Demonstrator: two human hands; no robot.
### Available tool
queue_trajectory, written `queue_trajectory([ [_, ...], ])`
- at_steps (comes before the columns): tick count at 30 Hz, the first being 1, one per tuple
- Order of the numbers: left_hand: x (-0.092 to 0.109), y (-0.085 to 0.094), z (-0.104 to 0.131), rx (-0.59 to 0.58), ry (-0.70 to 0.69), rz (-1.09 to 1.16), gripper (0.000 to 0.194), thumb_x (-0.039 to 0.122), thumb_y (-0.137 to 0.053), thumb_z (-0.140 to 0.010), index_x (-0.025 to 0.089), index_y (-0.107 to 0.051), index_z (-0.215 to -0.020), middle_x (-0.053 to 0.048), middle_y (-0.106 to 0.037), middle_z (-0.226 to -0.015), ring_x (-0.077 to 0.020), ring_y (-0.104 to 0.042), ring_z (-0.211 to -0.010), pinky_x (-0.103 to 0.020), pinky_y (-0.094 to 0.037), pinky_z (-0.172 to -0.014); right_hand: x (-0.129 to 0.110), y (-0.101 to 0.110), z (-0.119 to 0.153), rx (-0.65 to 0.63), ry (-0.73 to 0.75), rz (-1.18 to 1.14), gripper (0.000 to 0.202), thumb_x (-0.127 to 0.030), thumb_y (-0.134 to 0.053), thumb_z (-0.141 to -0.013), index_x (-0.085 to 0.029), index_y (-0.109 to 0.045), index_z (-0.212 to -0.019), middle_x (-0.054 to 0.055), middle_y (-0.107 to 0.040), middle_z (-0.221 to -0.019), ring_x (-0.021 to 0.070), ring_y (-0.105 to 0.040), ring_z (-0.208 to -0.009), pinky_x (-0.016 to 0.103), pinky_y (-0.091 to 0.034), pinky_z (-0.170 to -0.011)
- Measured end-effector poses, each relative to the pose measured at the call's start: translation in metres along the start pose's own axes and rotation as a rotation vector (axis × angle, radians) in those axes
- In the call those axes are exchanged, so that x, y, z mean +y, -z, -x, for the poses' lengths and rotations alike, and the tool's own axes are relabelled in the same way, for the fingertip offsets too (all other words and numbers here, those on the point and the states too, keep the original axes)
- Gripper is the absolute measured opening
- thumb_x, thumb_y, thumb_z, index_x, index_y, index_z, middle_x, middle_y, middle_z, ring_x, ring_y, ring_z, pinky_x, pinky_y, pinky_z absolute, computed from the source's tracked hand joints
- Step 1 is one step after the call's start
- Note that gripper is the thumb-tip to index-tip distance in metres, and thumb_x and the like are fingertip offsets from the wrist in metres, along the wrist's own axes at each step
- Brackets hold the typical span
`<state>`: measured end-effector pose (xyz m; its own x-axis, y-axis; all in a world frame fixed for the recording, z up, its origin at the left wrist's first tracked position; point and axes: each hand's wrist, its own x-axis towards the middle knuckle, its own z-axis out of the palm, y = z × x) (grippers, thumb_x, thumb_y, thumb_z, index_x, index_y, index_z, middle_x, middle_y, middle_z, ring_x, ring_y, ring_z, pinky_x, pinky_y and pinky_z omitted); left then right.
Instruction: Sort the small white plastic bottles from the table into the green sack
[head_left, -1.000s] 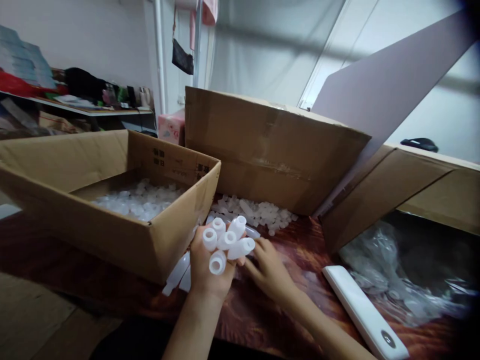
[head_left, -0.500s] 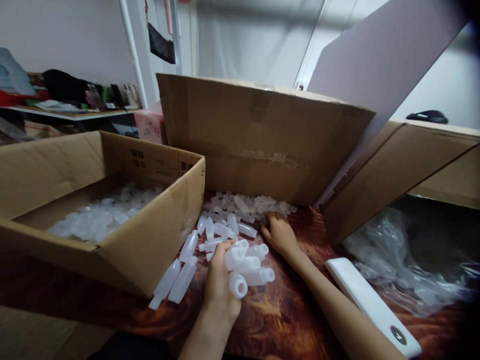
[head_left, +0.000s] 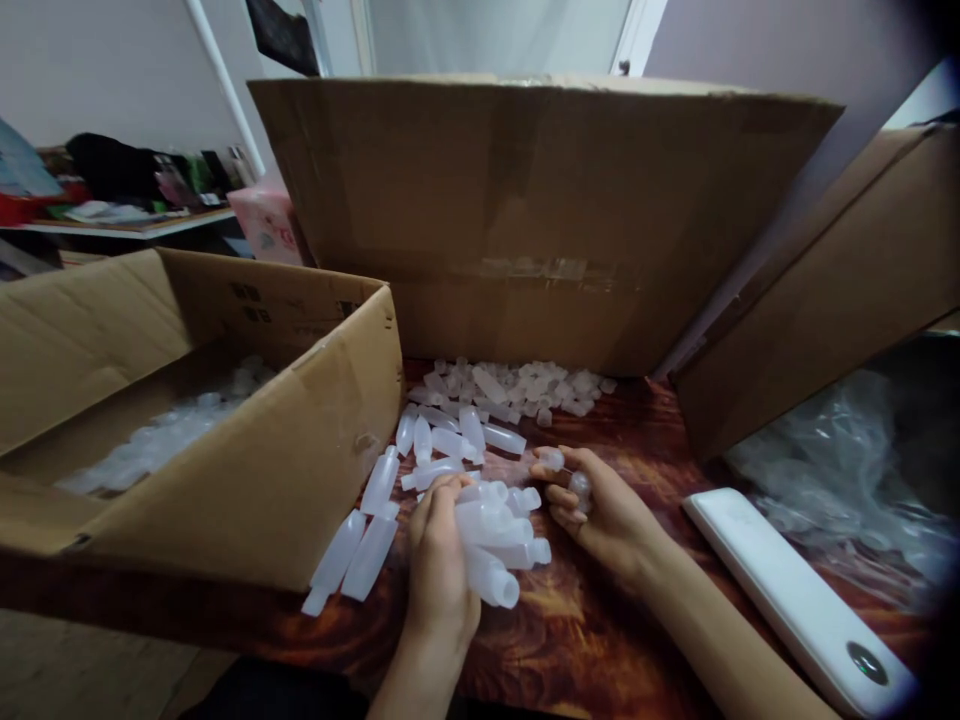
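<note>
My left hand [head_left: 444,560] is closed round a bunch of several translucent white plastic bottles [head_left: 495,535], their open necks pointing right. Just right of them, my right hand [head_left: 596,505] is curled with small clear caps [head_left: 551,459] in it, one between thumb and fingertips and at least one more against the fingers. Beyond the hands lies a heap of loose caps [head_left: 532,385]. More bottles [head_left: 450,440] lie scattered between the heap and my left hand, and a few lie along the box side at the left.
An open cardboard box [head_left: 330,440] at the left holds a pile of translucent pieces [head_left: 161,435]. A large carton [head_left: 525,200] stands at the back. At the right are a white oblong device [head_left: 787,590], clear plastic bags [head_left: 847,480] and another carton [head_left: 817,290].
My right hand has drawn back from the cap heap towards the bottles, now with caps in its fingers. The left hand still grips the bunch. The camera view has tilted down.
</note>
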<state>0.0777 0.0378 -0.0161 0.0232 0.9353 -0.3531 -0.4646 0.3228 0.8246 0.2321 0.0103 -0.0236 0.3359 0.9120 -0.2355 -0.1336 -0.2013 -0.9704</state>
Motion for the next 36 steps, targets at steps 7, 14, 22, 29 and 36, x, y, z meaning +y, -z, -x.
queue_trajectory([
  [7,-0.005,0.000,-0.003,0.025,-0.086,-0.106,0.017,0.034,-0.058,-0.077,0.018,-0.061,-0.072,0.002,-0.059,-0.069,-0.0133,-0.053,-0.066,-0.021,-0.042,-0.058,-0.002,0.002,0.015,-0.223,0.007,0.003,0.042,-0.058,-0.054,-0.089,-0.017,-0.063,-0.088,-0.005,-0.046,-0.057,0.0059,-0.036,-0.044,0.017,-0.026,-0.040],
  [14,0.011,0.012,0.000,-0.030,-0.197,-0.265,0.022,0.035,-0.057,-0.079,0.018,-0.060,-0.066,0.001,-0.055,-0.066,-0.0120,-0.049,-0.061,-0.020,-0.039,-0.053,-0.016,0.005,0.030,-0.291,0.612,0.571,0.024,-0.022,-0.055,-0.093,-0.024,-0.057,-0.117,0.005,-0.064,-0.114,0.0179,-0.059,-0.105,0.029,-0.046,-0.090],
  [22,0.015,0.024,-0.001,0.012,-0.128,-0.286,0.021,0.038,-0.063,-0.071,0.017,-0.062,-0.068,0.001,-0.057,-0.066,-0.0116,-0.051,-0.061,-0.018,-0.040,-0.053,-0.004,-0.001,0.032,-0.327,0.805,0.850,0.017,-0.018,-0.051,-0.094,-0.017,-0.059,-0.109,0.007,-0.066,-0.102,0.0166,-0.061,-0.090,0.027,-0.046,-0.076],
  [29,0.014,0.027,-0.002,-0.046,-0.035,-0.264,0.019,0.036,-0.060,-0.073,0.018,-0.059,-0.069,0.003,-0.054,-0.063,-0.0107,-0.048,-0.057,-0.019,-0.039,-0.050,-0.016,0.009,0.032,-0.428,0.493,0.753,0.041,-0.049,-0.061,-0.090,-0.023,-0.061,-0.121,-0.003,-0.064,-0.071,0.0108,-0.057,-0.060,0.020,-0.039,-0.057],
  [36,0.014,0.029,-0.004,-0.073,-0.037,-0.298,0.022,0.037,-0.058,-0.077,0.017,-0.059,-0.069,0.002,-0.056,-0.065,-0.0105,-0.049,-0.060,-0.019,-0.040,-0.053,-0.026,0.020,0.032,-0.495,0.434,0.795,0.056,-0.057,-0.065,-0.083,-0.025,-0.061,-0.127,0.000,-0.072,-0.087,0.0144,-0.064,-0.072,0.021,-0.042,-0.065],
])
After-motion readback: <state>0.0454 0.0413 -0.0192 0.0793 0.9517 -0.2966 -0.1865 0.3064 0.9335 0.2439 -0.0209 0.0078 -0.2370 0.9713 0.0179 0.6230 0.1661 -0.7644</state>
